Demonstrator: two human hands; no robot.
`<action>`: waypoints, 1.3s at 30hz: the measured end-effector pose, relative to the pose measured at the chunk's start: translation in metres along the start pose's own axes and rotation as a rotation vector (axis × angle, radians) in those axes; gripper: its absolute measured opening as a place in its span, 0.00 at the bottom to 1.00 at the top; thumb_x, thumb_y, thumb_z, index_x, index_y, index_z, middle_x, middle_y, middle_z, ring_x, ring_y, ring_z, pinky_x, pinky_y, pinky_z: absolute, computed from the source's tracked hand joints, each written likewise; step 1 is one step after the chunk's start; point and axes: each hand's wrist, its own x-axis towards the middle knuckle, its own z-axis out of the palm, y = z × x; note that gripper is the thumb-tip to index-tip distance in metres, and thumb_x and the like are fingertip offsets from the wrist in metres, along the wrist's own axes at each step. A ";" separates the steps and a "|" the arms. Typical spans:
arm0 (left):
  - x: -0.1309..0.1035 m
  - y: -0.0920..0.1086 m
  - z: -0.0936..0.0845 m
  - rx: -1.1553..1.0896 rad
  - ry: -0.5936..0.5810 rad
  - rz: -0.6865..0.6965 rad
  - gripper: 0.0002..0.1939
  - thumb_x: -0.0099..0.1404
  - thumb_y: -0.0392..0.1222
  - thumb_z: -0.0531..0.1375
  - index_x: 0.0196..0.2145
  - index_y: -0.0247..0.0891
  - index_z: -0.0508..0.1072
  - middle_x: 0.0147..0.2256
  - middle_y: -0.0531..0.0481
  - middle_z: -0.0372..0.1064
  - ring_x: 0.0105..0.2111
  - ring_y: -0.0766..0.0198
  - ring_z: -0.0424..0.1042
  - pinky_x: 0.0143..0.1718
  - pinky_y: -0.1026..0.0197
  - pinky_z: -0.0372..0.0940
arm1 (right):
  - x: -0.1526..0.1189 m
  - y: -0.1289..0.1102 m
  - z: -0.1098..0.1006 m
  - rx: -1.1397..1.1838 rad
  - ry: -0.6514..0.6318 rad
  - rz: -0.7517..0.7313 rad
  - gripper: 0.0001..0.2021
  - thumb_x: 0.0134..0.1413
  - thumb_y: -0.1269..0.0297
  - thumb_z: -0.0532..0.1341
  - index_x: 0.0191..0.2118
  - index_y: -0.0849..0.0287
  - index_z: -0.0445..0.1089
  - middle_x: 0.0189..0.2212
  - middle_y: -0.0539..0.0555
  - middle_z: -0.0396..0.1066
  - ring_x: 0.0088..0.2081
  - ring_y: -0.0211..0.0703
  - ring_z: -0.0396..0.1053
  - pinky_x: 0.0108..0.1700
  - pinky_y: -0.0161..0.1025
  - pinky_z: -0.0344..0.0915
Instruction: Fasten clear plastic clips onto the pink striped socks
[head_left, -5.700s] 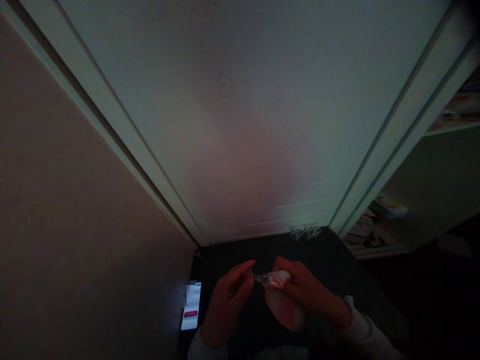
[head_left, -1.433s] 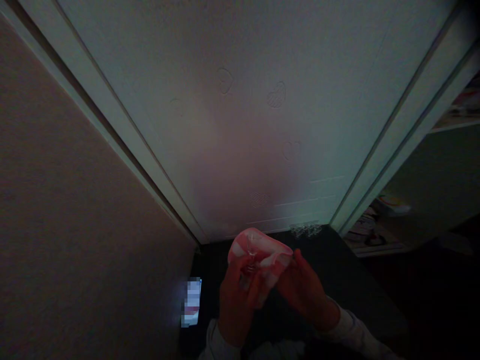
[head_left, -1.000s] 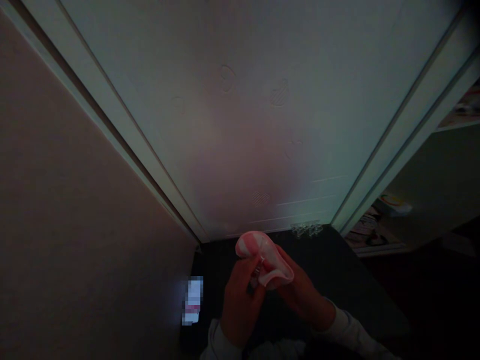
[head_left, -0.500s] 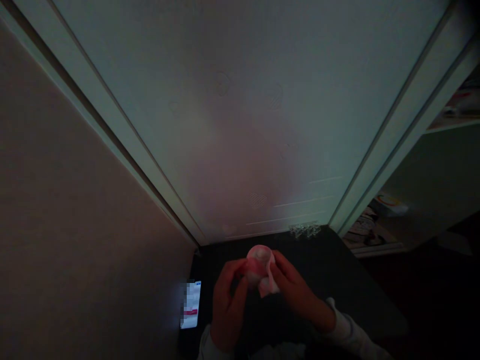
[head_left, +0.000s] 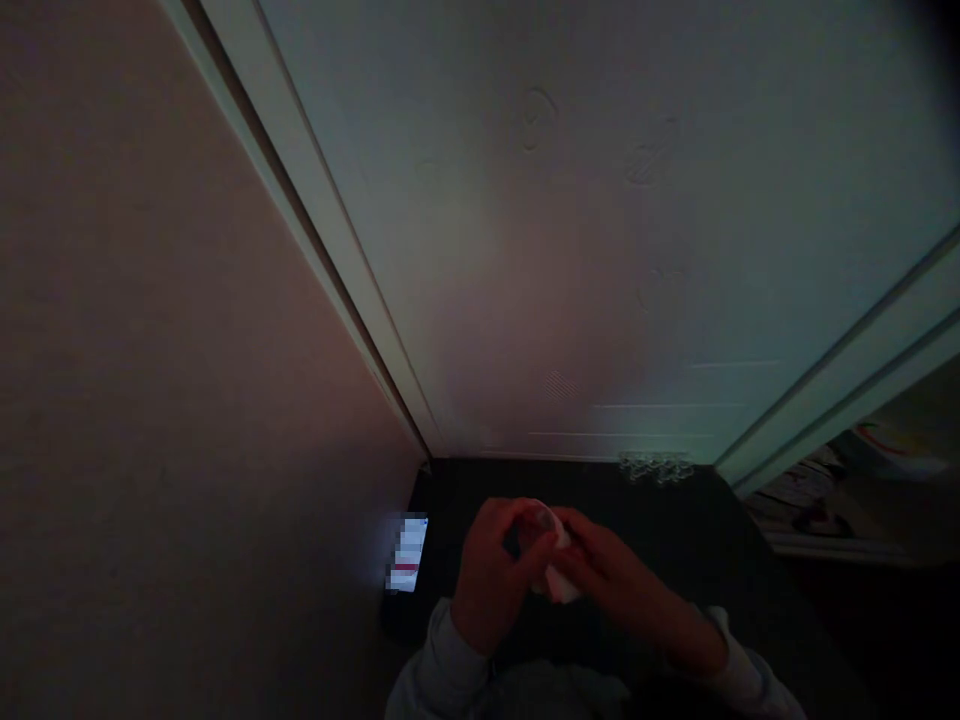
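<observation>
A small pink-and-white roll, with a loose flap hanging at its lower side, is held between my hands above the dark tabletop. It looks like a rolled strip, but the dim light hides its material. My left hand curls around its left side, with the thumb across the front. From the right, my right hand grips its edge with bent fingers. The fingers cover much of the roll.
A lit phone lies at the left by the wall. Several clear, shiny small pieces sit at the back of the dark tabletop, against a pale panel. At the right is a low shelf with papers.
The view has turned to the left. My left hand has closed further over the roll, its thumb now across the front. The roll is tilted and its round opening shows less.
</observation>
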 end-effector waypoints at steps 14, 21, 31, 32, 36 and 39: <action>-0.005 -0.002 0.004 0.372 -0.094 0.438 0.09 0.54 0.35 0.61 0.36 0.37 0.69 0.31 0.47 0.70 0.34 0.58 0.66 0.36 0.57 0.62 | 0.004 0.022 0.011 -0.038 0.086 0.060 0.05 0.49 0.73 0.55 0.30 0.59 0.66 0.26 0.50 0.70 0.27 0.39 0.66 0.29 0.35 0.62; -0.007 0.000 0.008 0.373 -0.193 0.424 0.10 0.55 0.36 0.61 0.36 0.37 0.69 0.32 0.47 0.70 0.34 0.58 0.67 0.36 0.57 0.63 | -0.005 0.031 0.007 0.096 0.127 0.131 0.06 0.51 0.67 0.57 0.26 0.59 0.68 0.23 0.49 0.71 0.25 0.38 0.66 0.27 0.34 0.62; -0.008 -0.002 0.008 0.397 -0.209 0.373 0.10 0.55 0.35 0.60 0.37 0.37 0.69 0.34 0.46 0.72 0.35 0.57 0.68 0.37 0.56 0.63 | -0.013 0.037 0.007 0.253 0.112 0.256 0.11 0.55 0.55 0.56 0.33 0.58 0.66 0.22 0.49 0.71 0.17 0.35 0.65 0.18 0.30 0.57; -0.008 -0.002 0.008 0.396 -0.199 0.357 0.11 0.54 0.34 0.60 0.37 0.37 0.69 0.35 0.46 0.72 0.36 0.57 0.69 0.37 0.56 0.63 | -0.013 0.037 0.006 0.243 0.109 0.253 0.12 0.56 0.55 0.55 0.35 0.58 0.66 0.23 0.49 0.71 0.18 0.36 0.66 0.18 0.31 0.58; -0.008 -0.004 0.005 0.420 -0.165 0.305 0.10 0.55 0.33 0.59 0.38 0.37 0.69 0.35 0.46 0.73 0.36 0.57 0.69 0.38 0.55 0.64 | -0.013 0.039 0.003 0.146 0.157 0.140 0.14 0.57 0.54 0.54 0.40 0.58 0.68 0.32 0.54 0.73 0.32 0.43 0.71 0.33 0.37 0.65; -0.008 -0.005 0.004 0.416 -0.188 0.287 0.10 0.56 0.32 0.59 0.37 0.37 0.69 0.36 0.46 0.73 0.37 0.57 0.70 0.39 0.55 0.65 | -0.012 0.040 0.000 0.072 0.211 0.114 0.16 0.57 0.53 0.53 0.41 0.58 0.69 0.35 0.54 0.73 0.36 0.46 0.70 0.38 0.40 0.64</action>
